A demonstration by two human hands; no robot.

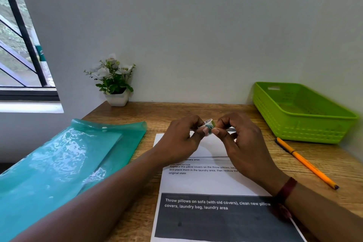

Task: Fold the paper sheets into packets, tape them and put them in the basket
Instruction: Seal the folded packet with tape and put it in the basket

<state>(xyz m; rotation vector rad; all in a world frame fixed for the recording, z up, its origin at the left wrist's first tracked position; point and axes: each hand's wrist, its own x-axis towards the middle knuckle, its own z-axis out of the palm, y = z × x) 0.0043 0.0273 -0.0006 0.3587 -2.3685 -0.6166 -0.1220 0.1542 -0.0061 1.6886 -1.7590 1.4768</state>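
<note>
The wooden surface point(196, 112) is stretching out beneath both my hands. A teal plastic folder point(59, 163) is lying to the left of my left hand point(180, 141), partly hanging over the surface's left edge. The printed paper sheet point(206, 182) is lying flat directly under my hands and running back toward me, with its far end looking folded over. The green basket point(275, 122) is sitting well to the right of my right hand point(239, 139), against the wall. A small potted plant point(115, 80) is standing beyond my left hand, by the wall. An orange pen point(306, 163) is lying to the right of my right hand, just in front of the basket. Both my hands are pinching a small roll of tape point(209, 124) between thumbs and fingertips, holding it above the sheet.
</note>
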